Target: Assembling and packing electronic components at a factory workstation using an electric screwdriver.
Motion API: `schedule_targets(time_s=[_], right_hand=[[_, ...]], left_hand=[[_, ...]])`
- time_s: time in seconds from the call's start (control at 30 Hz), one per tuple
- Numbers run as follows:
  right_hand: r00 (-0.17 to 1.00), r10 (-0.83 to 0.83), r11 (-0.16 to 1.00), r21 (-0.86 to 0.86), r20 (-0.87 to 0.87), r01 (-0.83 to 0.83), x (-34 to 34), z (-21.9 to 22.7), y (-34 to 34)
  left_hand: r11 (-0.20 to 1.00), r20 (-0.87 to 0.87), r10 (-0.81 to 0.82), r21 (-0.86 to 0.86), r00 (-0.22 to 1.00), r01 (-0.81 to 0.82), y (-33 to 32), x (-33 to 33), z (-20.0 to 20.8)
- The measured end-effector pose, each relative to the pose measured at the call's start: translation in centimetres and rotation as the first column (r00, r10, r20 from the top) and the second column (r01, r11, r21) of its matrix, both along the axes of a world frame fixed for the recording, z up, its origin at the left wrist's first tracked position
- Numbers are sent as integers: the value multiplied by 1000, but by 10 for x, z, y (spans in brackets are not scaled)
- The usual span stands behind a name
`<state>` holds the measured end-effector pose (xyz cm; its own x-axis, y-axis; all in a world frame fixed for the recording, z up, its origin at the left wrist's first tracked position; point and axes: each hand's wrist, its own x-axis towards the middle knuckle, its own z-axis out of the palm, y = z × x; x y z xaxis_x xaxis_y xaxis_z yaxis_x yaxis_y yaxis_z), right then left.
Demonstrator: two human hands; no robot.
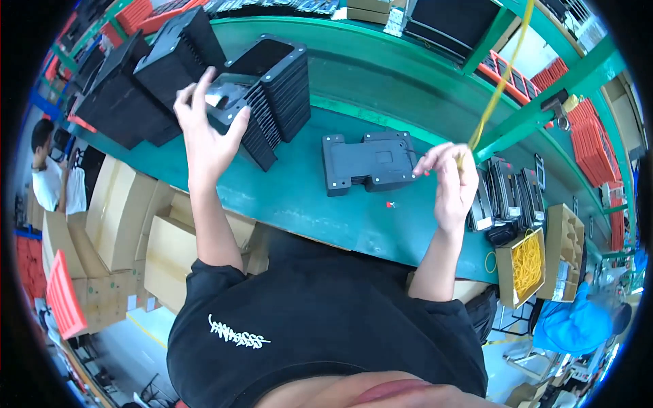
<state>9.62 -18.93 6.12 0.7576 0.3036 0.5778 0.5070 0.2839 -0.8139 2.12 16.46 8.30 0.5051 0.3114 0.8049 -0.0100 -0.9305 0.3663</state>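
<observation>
Plainly, the notched block (373, 158) looks matte black.

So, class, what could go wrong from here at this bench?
The left hand is close against a black stack; a bump might topple it. The small red piece lies alone on the bench and could get lost. The yellow cord hangs by the right hand and might snag.
</observation>
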Motion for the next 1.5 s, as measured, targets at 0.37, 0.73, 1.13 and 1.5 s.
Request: schedule_targets(time_s=[0.37,0.73,1.13,1.5], right_hand=[[903,-265,922,-363,-338,134,43,-29,-26],[865,165,986,102,-473,-132,115,-145,4],[860,95,994,9,-501,-105,99,-135,-4],[836,84,995,-6,-542,-104,102,-134,-3]], left_hand=[[335,180,-793,-669,581,664,-79,67,-79],[-229,344,-856,-922,385,314,-79,151,-163],[-20,179,-929,-899,325,438,-79,142,-173],[-3,130,-952,-909,277,416,-70,147,-177]])
